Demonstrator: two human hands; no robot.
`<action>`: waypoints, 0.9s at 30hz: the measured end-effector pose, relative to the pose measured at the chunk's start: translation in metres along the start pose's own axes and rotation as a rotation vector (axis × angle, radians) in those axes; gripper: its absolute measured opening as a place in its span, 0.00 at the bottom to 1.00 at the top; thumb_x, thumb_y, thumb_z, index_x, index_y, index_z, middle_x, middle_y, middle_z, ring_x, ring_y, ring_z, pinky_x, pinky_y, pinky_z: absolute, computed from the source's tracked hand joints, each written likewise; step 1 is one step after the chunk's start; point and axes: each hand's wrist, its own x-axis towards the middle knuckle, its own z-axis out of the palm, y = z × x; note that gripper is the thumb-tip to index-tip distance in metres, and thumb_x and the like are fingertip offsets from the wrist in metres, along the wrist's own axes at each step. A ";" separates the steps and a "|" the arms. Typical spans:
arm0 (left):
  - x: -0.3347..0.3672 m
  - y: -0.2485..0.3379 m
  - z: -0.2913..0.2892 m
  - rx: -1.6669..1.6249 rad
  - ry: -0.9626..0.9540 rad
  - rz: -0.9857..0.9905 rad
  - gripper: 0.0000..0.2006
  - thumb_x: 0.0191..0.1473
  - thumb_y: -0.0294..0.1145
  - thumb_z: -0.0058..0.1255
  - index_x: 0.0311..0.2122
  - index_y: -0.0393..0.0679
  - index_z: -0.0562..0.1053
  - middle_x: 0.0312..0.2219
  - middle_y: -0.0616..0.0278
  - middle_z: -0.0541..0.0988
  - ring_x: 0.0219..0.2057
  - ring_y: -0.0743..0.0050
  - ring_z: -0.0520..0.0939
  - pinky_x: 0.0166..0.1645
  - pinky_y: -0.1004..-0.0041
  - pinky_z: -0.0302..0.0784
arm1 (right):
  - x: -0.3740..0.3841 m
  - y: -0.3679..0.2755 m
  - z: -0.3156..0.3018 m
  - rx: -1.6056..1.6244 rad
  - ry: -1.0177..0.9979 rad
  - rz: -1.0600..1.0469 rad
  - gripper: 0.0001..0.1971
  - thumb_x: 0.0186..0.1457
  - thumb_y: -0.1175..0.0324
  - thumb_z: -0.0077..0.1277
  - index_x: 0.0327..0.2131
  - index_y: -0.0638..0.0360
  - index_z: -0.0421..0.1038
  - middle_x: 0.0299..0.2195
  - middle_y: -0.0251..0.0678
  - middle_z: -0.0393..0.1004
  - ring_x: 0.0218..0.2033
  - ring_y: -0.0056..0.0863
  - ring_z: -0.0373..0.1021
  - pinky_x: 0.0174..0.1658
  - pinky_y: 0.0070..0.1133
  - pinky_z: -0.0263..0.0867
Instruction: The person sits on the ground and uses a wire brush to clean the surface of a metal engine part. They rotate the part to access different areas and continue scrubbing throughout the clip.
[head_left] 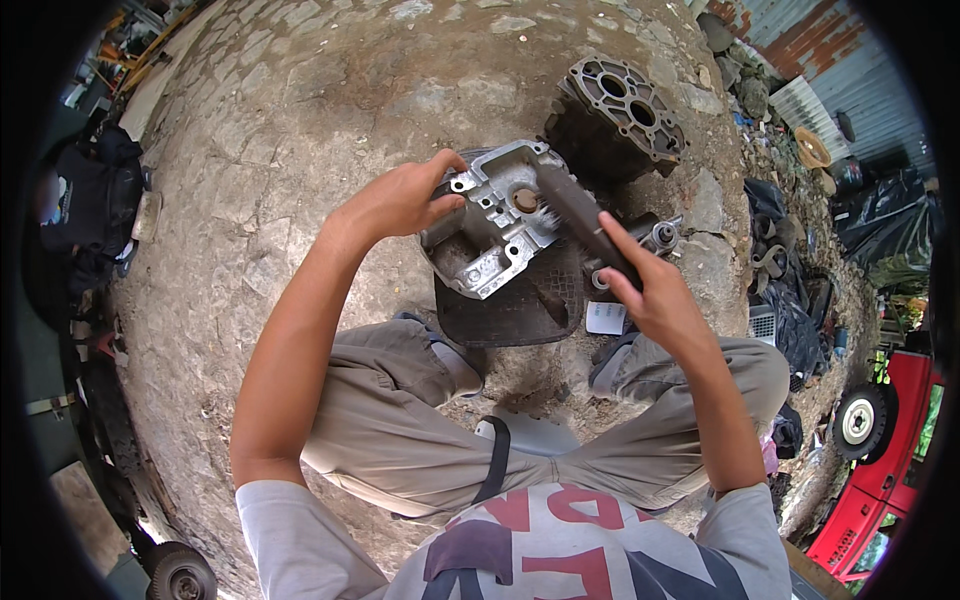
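Observation:
A grey cast-metal housing point(492, 268) with bolt holes and a round brown plug lies tilted on a dark ribbed rubber mat point(505, 325) in front of me. My left hand point(392, 202) grips its left edge, thumb on the near side and fingers over the rim. In my right hand point(660, 300) is a dark-handled wire brush point(582, 215), slanting up and to the left. Its bristles touch the housing's right side, beside the brown plug. The brush's far end overlaps the housing's upper right corner.
A large dark gear casing point(625, 110) with a holed face stands beyond the housing. A shaft-like metal part point(660, 236) lies right of the mat, near a white card point(605, 318). Black bags point(795, 325) and a red vehicle point(880, 470) are at right, a tyre point(180, 572) at lower left.

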 end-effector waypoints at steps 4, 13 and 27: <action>0.000 0.002 -0.003 0.006 -0.010 0.011 0.23 0.67 0.41 0.59 0.61 0.46 0.67 0.49 0.39 0.82 0.53 0.38 0.83 0.54 0.50 0.77 | 0.009 0.018 -0.003 0.008 0.093 0.095 0.36 0.67 0.63 0.59 0.75 0.37 0.57 0.42 0.56 0.81 0.41 0.53 0.80 0.45 0.37 0.73; 0.001 -0.004 0.003 -0.012 -0.009 -0.009 0.23 0.67 0.40 0.59 0.61 0.45 0.67 0.49 0.38 0.82 0.53 0.35 0.82 0.54 0.50 0.77 | -0.019 -0.044 0.015 0.209 -0.359 -0.230 0.38 0.63 0.67 0.64 0.74 0.43 0.60 0.60 0.51 0.76 0.54 0.48 0.77 0.58 0.32 0.71; 0.002 -0.001 0.003 -0.036 -0.008 -0.009 0.23 0.67 0.39 0.59 0.61 0.44 0.66 0.50 0.37 0.81 0.54 0.37 0.82 0.56 0.51 0.77 | -0.008 -0.022 0.017 0.225 -0.076 -0.055 0.36 0.67 0.64 0.60 0.74 0.37 0.59 0.46 0.51 0.82 0.42 0.45 0.81 0.45 0.34 0.74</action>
